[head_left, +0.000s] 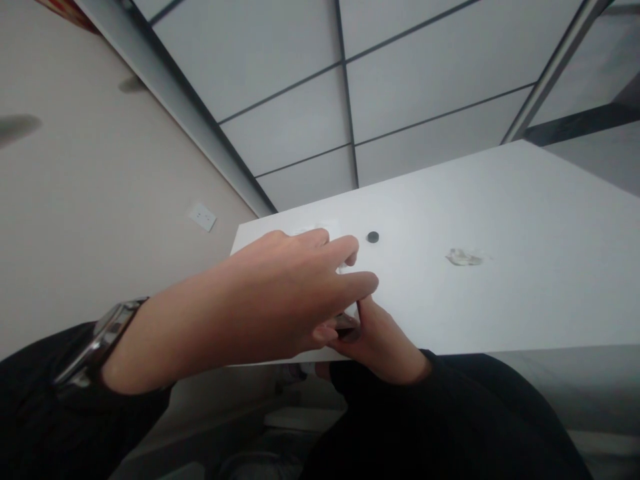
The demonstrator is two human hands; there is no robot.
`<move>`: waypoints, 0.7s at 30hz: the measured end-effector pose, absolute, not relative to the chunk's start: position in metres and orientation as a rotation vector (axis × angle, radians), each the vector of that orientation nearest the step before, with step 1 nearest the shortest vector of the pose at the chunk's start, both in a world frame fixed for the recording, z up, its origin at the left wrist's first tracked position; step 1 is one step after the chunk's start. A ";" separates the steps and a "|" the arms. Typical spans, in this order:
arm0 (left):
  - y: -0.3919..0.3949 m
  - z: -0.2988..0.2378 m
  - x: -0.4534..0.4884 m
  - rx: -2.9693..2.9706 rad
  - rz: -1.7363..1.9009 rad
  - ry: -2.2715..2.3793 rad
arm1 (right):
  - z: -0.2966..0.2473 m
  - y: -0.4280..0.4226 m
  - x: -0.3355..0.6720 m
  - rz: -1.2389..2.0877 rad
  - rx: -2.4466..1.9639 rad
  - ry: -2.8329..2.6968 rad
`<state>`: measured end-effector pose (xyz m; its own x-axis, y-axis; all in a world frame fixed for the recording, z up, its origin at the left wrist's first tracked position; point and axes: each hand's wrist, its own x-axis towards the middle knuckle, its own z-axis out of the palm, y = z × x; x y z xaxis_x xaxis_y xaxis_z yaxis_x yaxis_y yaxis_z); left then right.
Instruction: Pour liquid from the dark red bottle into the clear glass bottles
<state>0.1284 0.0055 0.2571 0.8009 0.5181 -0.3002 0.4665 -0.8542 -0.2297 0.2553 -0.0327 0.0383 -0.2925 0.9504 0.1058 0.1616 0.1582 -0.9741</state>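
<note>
Your left hand (270,300) is spread open at frame centre, its fingers over a pale card (320,232) on the white table (500,213). Your right hand (383,343), just below, pinches a small dark disc (347,327) at the table's near edge, and a black disc (373,237) lies just past your left fingertips.

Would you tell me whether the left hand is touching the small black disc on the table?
Apart: the head view shows bare white table between the left hand and the small black disc.
</note>
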 end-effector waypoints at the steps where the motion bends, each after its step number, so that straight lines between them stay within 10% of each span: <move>1: 0.005 0.257 0.128 -2.844 0.539 -0.778 | 0.038 -0.033 0.255 1.223 -1.095 -1.613; 21: 0.006 0.257 0.129 -2.851 0.508 -0.720 | 0.040 -0.030 0.255 1.215 -1.069 -1.613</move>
